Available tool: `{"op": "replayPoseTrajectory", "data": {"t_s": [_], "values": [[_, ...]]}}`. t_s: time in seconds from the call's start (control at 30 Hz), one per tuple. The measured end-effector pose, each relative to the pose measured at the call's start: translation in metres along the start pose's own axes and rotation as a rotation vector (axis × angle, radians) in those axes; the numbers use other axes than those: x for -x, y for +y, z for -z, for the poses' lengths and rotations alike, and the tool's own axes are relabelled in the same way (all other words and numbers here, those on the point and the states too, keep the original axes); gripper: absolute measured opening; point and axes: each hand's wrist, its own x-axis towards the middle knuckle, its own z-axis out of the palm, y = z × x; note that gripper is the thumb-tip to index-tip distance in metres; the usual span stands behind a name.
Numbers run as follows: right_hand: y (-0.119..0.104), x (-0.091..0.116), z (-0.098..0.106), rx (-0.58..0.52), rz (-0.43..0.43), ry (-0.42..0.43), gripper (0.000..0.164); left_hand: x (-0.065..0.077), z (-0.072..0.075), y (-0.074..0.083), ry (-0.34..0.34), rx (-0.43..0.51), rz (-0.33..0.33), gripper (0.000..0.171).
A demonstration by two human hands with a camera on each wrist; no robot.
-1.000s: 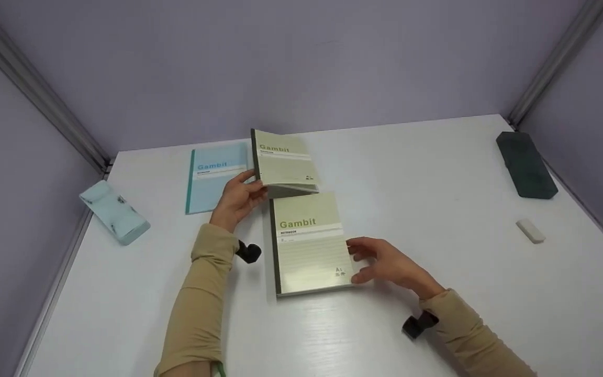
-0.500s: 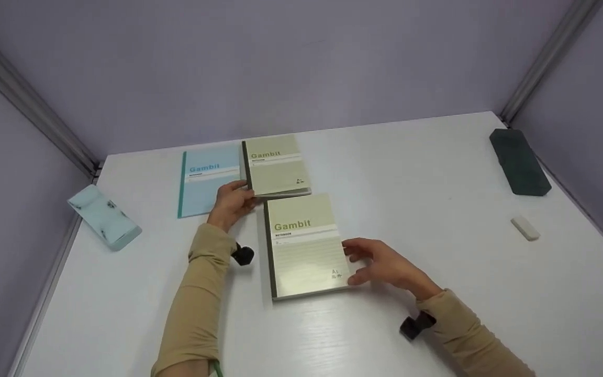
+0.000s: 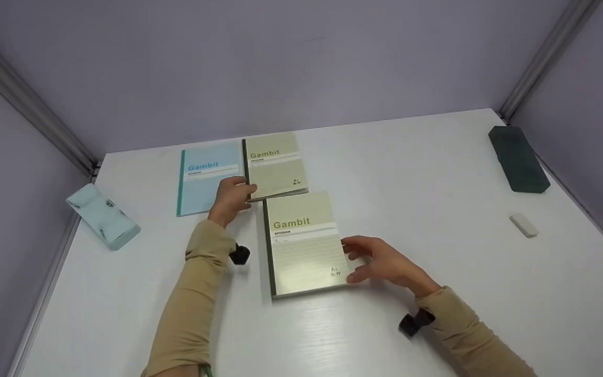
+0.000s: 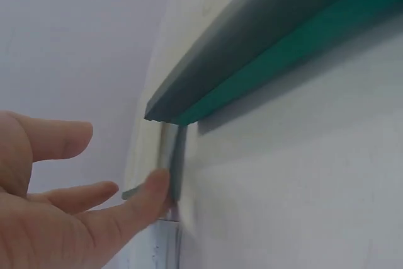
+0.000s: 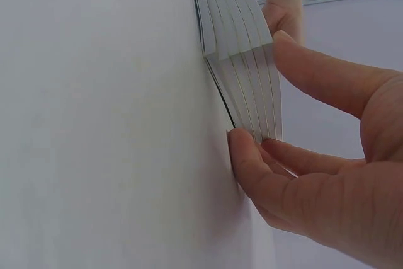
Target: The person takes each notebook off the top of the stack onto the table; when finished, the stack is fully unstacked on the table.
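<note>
My left hand (image 3: 231, 196) is at the lower left corner of the far green notebook (image 3: 278, 167), which lies beside a blue notebook (image 3: 207, 180). In the left wrist view the fingers of the left hand (image 4: 69, 212) are spread, one fingertip right at the notebook's edge. Closer to me lies a stack of notebooks (image 3: 306, 251) with a green one on top. My right hand (image 3: 385, 264) holds the stack's right side, thumb at the near corner. In the right wrist view several page blocks (image 5: 242, 55) show between thumb and bent fingers of the right hand (image 5: 340, 149).
A pale blue pencil case (image 3: 103, 217) lies at the table's left edge. At the right are a dark green case (image 3: 518, 159) and a white eraser (image 3: 524, 225). The white table (image 3: 411, 178) backs onto a grey-purple wall (image 3: 301, 63).
The far green notebook, raised and tilted in the left hand a second ago, now lies down beside the blue one. The left thumb has loosened at its corner. The right hand stays at the stack.
</note>
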Motion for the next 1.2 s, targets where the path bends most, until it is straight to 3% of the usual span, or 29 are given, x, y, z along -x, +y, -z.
{"op": "replayPoseTrajectory", "data": {"t_s": [0.2, 0.37, 0.47, 0.6, 0.8, 0.9, 1.0, 1.07, 1.2], "values": [[0.001, -0.005, 0.002, 0.014, 0.006, -0.005, 0.077, 0.028, 0.006, 0.015, 0.007, -0.111, -0.071, 0.055], [0.003, -0.009, 0.003, 0.023, 0.008, -0.004, 0.077, 0.063, 0.005, 0.017, 0.045, -0.124, -0.186, 0.048], [0.005, -0.01, 0.004, 0.022, 0.008, -0.007, 0.077, 0.087, 0.001, 0.008, 0.059, -0.113, -0.219, 0.042], [0.005, -0.011, 0.006, 0.021, 0.012, -0.008, 0.077, 0.109, -0.007, -0.02, 0.051, -0.128, -0.193, 0.04], [0.004, -0.012, 0.009, 0.027, 0.024, -0.007, 0.077, 0.121, -0.018, -0.066, 0.033, -0.154, -0.108, 0.039], [0.004, -0.012, 0.009, 0.026, 0.022, -0.008, 0.077, 0.123, -0.02, -0.079, 0.049, -0.198, -0.084, 0.039], [0.005, -0.013, 0.008, 0.023, 0.024, -0.006, 0.077, 0.125, -0.02, -0.085, 0.058, -0.244, -0.103, 0.04], [0.005, -0.013, 0.008, 0.026, 0.025, -0.004, 0.077, 0.126, -0.02, -0.086, 0.019, -0.223, -0.111, 0.044], [0.005, -0.013, 0.009, 0.036, 0.032, -0.009, 0.077, 0.125, -0.018, -0.088, -0.141, -0.146, -0.135, 0.056]]}}
